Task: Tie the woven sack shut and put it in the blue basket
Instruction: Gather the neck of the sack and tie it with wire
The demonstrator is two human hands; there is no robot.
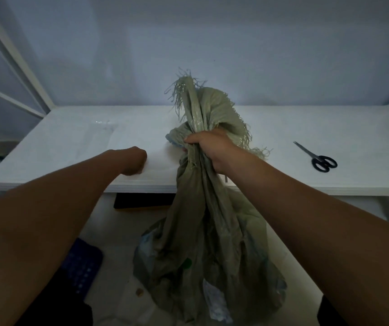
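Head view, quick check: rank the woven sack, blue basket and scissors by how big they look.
1. woven sack, largest by far.
2. blue basket, only partly in view, so its rank is unsure.
3. scissors, smallest, though farther from the camera.

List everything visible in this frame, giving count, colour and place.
woven sack: one, grey-green, frayed top, hanging in front of the table edge
scissors: one pair, black handles, on the table's right side
table: one, white, across the middle
blue basket: one, blue, on the floor at lower left, partly in view
dark flat object: one, black, under the table edge
left hand: one, curled, on the table; fingers hidden
right hand: one, grips the sack's bunched neck
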